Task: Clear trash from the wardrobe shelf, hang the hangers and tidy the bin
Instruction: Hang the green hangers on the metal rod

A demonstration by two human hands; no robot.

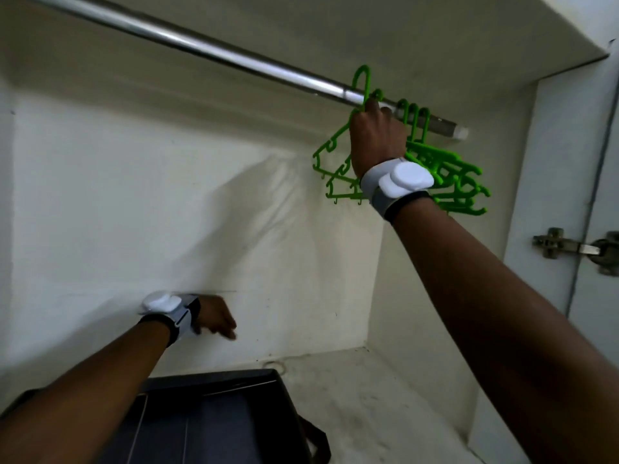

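A metal rail runs across the top of the wardrobe. Several green hangers hang from its right end. My right hand is raised to the rail and grips the neck of one more green hanger, whose hook stands above the rail. My left hand hovers low in front of the back wall, blurred, with fingers curled and nothing visible in it. A dark bin stands on the wardrobe shelf below that hand.
The white side wall closes the right. A door hinge sits on the open door at the far right. A dark strap hangs off the bin's right side. Specks of dirt dot the shelf.
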